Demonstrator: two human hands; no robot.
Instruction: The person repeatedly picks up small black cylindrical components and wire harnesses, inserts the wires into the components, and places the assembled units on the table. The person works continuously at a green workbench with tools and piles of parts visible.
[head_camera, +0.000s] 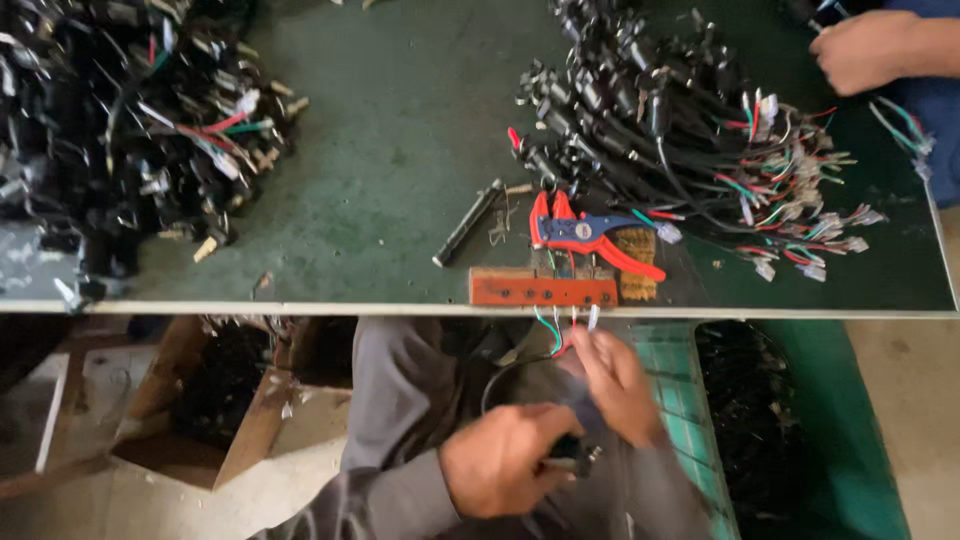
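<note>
My left hand (505, 462) is closed around a small black switch part (572, 460) over my lap, below the table edge. From that part a black cable (500, 375) loops up to thin red, green and white wires (556, 335). My right hand (620, 385) pinches these wires just under a red wooden block (543, 290) that has a row of holes and sits on the table's near edge. A red and blue wire stripper (590, 235) lies just behind the block.
On the green table (400, 150) lie a black rod-like tool (468, 222), a brush (635, 265) and two heaps of black wired parts, left (120, 120) and right (680, 130). Another person's hand (865, 50) works at the far right. A green crate (700, 420) stands below.
</note>
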